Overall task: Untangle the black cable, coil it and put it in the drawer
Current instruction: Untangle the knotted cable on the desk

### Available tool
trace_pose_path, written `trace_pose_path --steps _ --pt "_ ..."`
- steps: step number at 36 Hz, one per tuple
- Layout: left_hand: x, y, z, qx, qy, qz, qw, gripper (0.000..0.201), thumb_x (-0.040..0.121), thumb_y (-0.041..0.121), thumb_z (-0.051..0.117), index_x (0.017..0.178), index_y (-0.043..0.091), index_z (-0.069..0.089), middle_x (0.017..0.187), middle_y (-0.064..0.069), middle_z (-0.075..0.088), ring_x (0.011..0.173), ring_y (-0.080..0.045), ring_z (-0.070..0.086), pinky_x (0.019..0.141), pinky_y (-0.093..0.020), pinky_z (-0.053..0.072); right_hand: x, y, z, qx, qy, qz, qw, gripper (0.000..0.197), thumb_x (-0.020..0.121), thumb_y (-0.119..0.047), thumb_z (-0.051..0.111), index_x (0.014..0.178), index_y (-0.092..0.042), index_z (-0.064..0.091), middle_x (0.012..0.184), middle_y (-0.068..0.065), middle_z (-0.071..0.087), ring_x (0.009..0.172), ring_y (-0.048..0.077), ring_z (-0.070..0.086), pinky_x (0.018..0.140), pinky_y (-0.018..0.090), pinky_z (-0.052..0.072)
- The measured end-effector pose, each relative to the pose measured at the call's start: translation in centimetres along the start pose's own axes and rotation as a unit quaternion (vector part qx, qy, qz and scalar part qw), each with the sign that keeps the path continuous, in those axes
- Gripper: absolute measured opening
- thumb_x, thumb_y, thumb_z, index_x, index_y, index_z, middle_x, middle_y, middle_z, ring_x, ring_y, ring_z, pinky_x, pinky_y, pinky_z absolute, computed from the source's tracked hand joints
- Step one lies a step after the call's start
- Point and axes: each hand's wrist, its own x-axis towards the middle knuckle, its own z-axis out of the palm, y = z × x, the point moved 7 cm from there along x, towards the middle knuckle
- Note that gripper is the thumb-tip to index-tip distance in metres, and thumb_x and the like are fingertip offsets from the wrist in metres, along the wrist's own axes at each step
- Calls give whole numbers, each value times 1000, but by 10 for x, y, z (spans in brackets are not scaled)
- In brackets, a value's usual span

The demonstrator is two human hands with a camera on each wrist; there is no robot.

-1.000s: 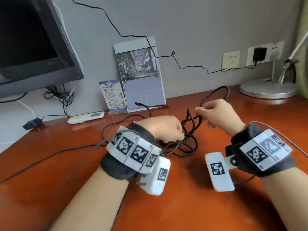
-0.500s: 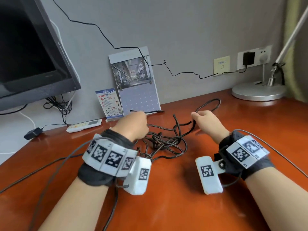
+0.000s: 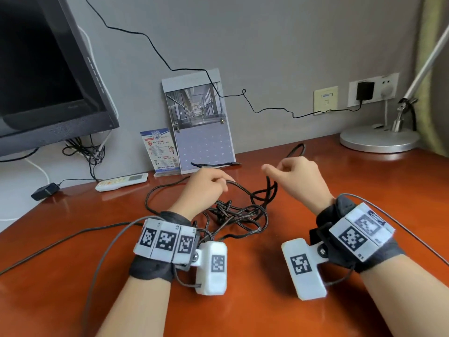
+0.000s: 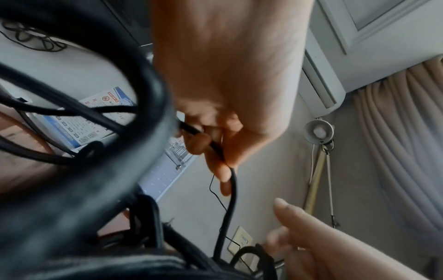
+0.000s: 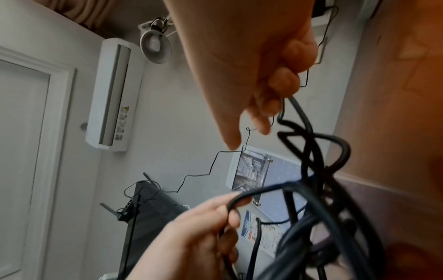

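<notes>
Far out to the left of both hands: a dark monitor (image 3: pixel 46 69) on the wall side, a knot of thin wires under it, a small black adapter (image 3: pixel 45 190) on the desk edge, then a white remote (image 3: pixel 121 182) lying flat on the red-brown desk (image 3: pixel 243 312).

Just beyond the left hand: a blue leaflet stand (image 3: pixel 160 149) and a calendar (image 3: pixel 201 122) leaning on the grey wall.

Left hand (image 3: pixel 204 188), raised a little above the desk, fingers curled, thumb and forefinger pinching one strand of the black cable (image 3: pixel 238 215); in the left wrist view the strand (image 4: pixel 228 189) running out past the fingertips (image 4: pixel 223 174) and down to the tangle.

Between the two hands and just nearer the body than both: the knotted bulk of the cable, resting on the desk, loops spreading left under the left wrist, one long loop trailing away beyond the right hand.

Right hand (image 3: pixel 296 176), level with the left and near it, forefinger and thumb extended, the other fingers curled; a bend of cable hanging just under it. In the right wrist view, the curled fingers (image 5: pixel 282 83) hooking a thin loop of the cable (image 5: pixel 311 151) at its top.

Further right, past the right hand: wall sockets (image 3: pixel 371 90) with a black plug, and the round silver base of a lamp (image 3: pixel 379 139) on the desk.
</notes>
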Motion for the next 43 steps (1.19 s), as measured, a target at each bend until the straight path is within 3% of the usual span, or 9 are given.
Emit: trace_pose_path --steps 5,8,12,16,19,25,31,38,43 --pt "-5 11 15 -2 -85 25 996 29 84 6 54 83 26 75 90 4 72 91 -22 62 81 -34 47 -6 0 24 -177 -78 21 981 37 81 -51 62 79 -14 66 80 3 66 78 23 63 66 28 45" --pt "-8 10 24 15 -123 21 992 30 83 4 53 79 24 76 80 10 71 86 -17 64 80 -29 49 -6 5 31 -206 -95 25 974 20 82 -29 62 99 -19 66 99 5 67 89 28 63 69 28 44" --pt "-4 7 36 39 -173 -5 984 27 85 5 54 79 26 71 86 9 69 88 -14 61 82 -27 47 -6 15 38 -229 -131 54 963 46 85 -27 61 127 -17 46 115 11 61 97 33 61 77 34 49" --pt "3 11 55 127 -213 -31 968 12 90 16 48 85 26 52 96 3 53 91 -14 48 85 -27 39 -4 18 47 -146 -179 75 970 33 87 -9 44 119 -10 51 94 10 59 53 21 62 58 31 54" --pt "7 3 72 201 -250 -88 943 23 87 36 46 104 23 55 128 -8 49 127 -26 35 100 -39 36 -3 17 46 -21 -162 87 983 17 92 -8 37 97 -9 53 86 12 64 49 24 60 41 24 44" --pt "12 3 93 201 -271 -55 940 50 96 33 41 142 18 27 124 -7 55 112 -28 53 102 -47 37 0 12 29 158 -109 97 977 23 83 6 43 68 -8 54 66 3 53 67 18 48 63 26 36" --pt "12 -7 91 180 -233 -76 953 41 96 29 40 135 20 32 119 -3 58 116 -27 48 104 -43 21 -4 8 29 273 -168 127 938 32 96 -30 44 81 -6 59 47 0 23 36 16 26 52 29 39" --pt "15 -9 69 187 -54 -37 980 19 96 26 36 108 14 46 91 1 57 88 -24 52 101 -42 27 -3 5 24 353 -159 140 911 31 93 -17 40 66 -8 52 44 2 36 41 18 38 50 26 39" --pt "11 -18 70 183 -57 -18 981 15 98 29 33 99 19 44 81 4 59 77 -21 49 100 -36 26 -11 6 42 323 -255 168 896 43 102 -31 36 97 1 65 40 -5 20 33 10 20 48 28 42"
